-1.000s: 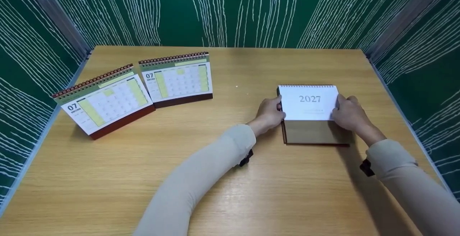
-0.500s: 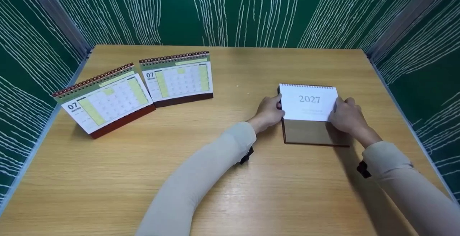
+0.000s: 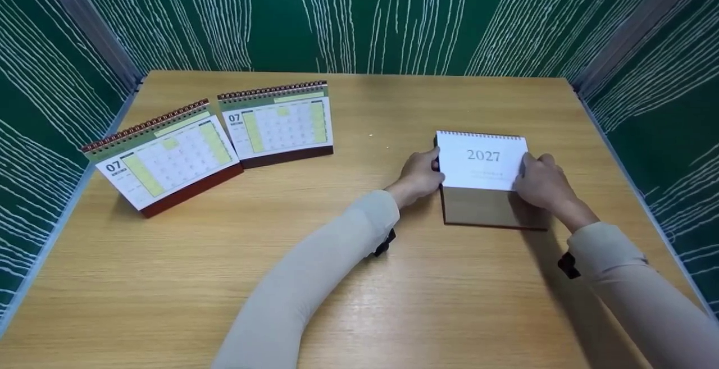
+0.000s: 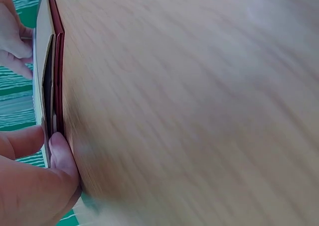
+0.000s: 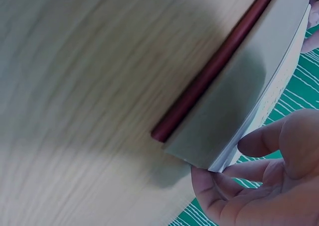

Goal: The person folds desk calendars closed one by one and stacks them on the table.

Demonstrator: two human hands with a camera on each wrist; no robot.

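Wood-grained worktop (image 3: 427, 301), yellowish and smooth with a soft sheen, spreads between green walls (image 3: 271, 26) streaked with thin, wavering white lines. Two desk calendars (image 3: 168, 158) (image 3: 276, 124) stand on its left part, slanted like small tents, with dark red wire coils along the top, green header bands, white month pages marked 07 with yellow columns, and dark red boards showing below; their neighbouring lower corners seem to meet. Pale, plain-woven-looking sleeves (image 3: 314, 268) cover both forearms, a small black piece (image 3: 385, 244) showing under the left wrist. On the right part of the worktop lies a third calendar (image 3: 484, 173), low and rectangular: a white sheet printed 2027 in grey, a light coil along its far edge, then a strip of brown board towards the person, finished by a dark red edge. The left wrist view shows its layers side-on, with narrow gaps between the leaves. The left hand (image 3: 420, 175) grips its left edge, fingers (image 4: 61, 156) bent about the stacked layers. The right hand (image 3: 546, 183) pinches it at the right, thumb against the sheet side and curled fingers (image 5: 205, 188) at the lower corner of the white sheet. The calendar thus sits directly between the two hands, both touching it.
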